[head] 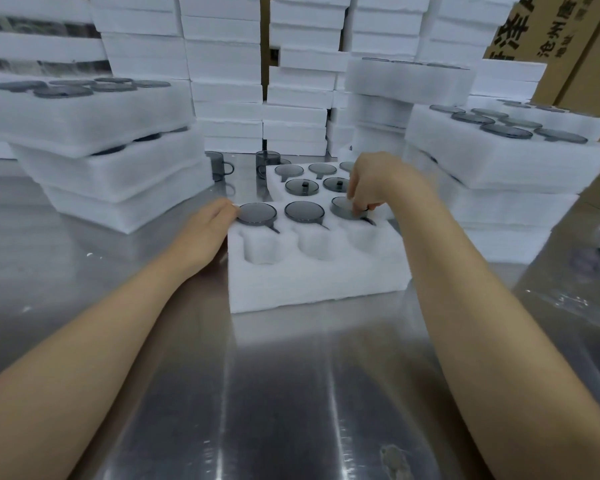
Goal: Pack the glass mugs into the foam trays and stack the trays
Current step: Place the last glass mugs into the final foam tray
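Here the right hand pinches a grey mug seated in the foam tray. The left hand, fingers straight, touches the tray's left edge.

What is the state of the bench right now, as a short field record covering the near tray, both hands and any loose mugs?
near tray: white foam tray, far row holds three smoky grey glass mugs, near row's three pockets empty
left hand: fingertips at the left mug rim, by the tray's left edge
right hand: fingers curled on the right mug
loose mugs: two standing farther back on the shiny steel table
stacks: filled foam trays piled left and right
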A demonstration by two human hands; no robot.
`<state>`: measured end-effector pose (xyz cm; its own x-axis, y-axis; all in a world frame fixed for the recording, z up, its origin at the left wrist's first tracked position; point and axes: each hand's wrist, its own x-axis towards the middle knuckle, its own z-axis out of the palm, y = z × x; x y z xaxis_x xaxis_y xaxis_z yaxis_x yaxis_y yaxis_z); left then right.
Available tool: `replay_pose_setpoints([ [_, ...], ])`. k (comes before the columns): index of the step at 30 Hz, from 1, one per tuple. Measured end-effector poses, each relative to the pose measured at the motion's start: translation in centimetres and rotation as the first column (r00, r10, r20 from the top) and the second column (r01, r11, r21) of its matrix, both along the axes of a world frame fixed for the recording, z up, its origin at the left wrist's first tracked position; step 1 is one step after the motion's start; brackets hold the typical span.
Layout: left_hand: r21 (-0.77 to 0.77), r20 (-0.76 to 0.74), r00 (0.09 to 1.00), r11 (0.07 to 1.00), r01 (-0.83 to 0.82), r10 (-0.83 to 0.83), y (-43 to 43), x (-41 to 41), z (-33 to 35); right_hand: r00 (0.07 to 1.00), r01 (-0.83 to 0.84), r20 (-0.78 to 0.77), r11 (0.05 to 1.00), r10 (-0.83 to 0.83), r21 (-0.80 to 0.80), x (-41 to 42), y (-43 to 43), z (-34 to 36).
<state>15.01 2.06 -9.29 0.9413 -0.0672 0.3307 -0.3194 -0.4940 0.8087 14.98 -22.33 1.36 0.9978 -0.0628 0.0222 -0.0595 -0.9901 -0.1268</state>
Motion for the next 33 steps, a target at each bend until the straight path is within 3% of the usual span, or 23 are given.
replay_pose_setpoints([
  [5, -0.013, -0.003, 1.0, 1.0, 0.009, -0.009, -0.1, -0.2, 0.2, 0.993, -0.008, -0.113, 0.986, 0.027, 0.166, 0.0, -0.9, 1.0],
  [15, -0.072, -0.024, 1.0, 0.997, -0.003, 0.001, -0.3, 0.0, 0.1, 0.992, -0.024, -0.121, 1.0, 0.021, -0.018, 0.3, 0.2, 1.0],
  [17, -0.063, -0.018, 1.0, 0.998, 0.002, -0.003, -0.3, 0.0, 0.1, 1.0, -0.02, -0.018, 0.999, 0.021, 0.03, 0.7, 0.5, 1.2],
  [20, -0.063, -0.001, 1.0, 0.998, 0.014, -0.014, -0.3, 0.0, 0.2, 0.945, -0.097, 0.328, 0.941, -0.015, 0.325, 3.1, 2.5, 0.7],
  [23, -0.085, 0.003, 1.0, 0.996, 0.016, -0.015, -0.3, 0.1, 0.2, 0.908, -0.202, 0.419, 0.875, -0.001, 0.44, 6.9, 5.4, -0.5],
  [26, -0.075, 0.014, 1.0, 0.997, 0.02, -0.019, -0.2, 0.4, -0.1, 0.93, -0.241, 0.353, 0.89, 0.099, 0.388, 11.0, 6.6, -1.5],
  [30, -0.058, 0.033, 0.999, 0.998, 0.017, -0.015, 0.0, 0.8, -0.4, 0.925, -0.297, 0.286, 0.946, 0.251, 0.132, 13.9, 6.9, -3.9],
  [33, -0.056, 0.028, 0.999, 0.998, 0.021, -0.019, -0.1, 0.8, -0.3, 0.899, -0.367, 0.247, 0.93, 0.36, -0.021, 14.9, 6.9, -5.4],
])
